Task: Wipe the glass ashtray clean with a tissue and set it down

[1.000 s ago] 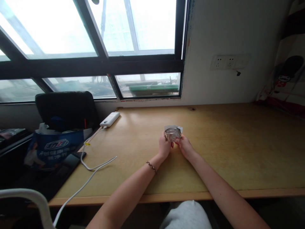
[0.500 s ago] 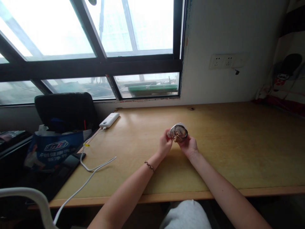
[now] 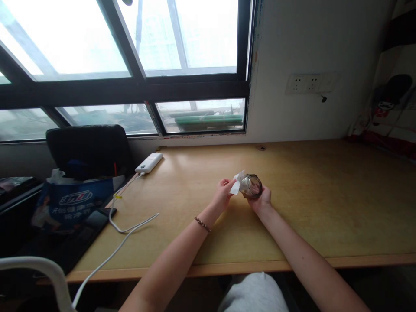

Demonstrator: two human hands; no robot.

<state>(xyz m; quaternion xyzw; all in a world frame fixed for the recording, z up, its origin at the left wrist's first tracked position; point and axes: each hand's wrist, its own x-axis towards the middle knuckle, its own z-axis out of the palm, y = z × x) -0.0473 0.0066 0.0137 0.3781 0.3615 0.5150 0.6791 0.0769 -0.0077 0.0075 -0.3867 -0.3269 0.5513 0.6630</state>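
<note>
Between my hands, above the wooden desk (image 3: 195, 238), is a brownish see-through glass (image 3: 251, 186), tilted with its round rim facing me. My right hand (image 3: 262, 201) is wrapped round its underside and right side. My left hand (image 3: 222, 194) pinches a crumpled white tissue (image 3: 237, 183), which is at the left side of the glass. Whether the tissue touches the glass is hard to tell. A braided bracelet is on my left wrist.
A white power bank (image 3: 149, 163) lies at the desk's left edge, with a white cable (image 3: 130, 232) trailing from it. Left of the desk are a black chair (image 3: 89, 145) and a blue bag (image 3: 73, 201). Behind stand a window and a wall with sockets (image 3: 303, 83).
My left hand and the tissue have come away to the left from around the glass. The glass has shifted slightly right and down in my right hand, and more of it shows.
</note>
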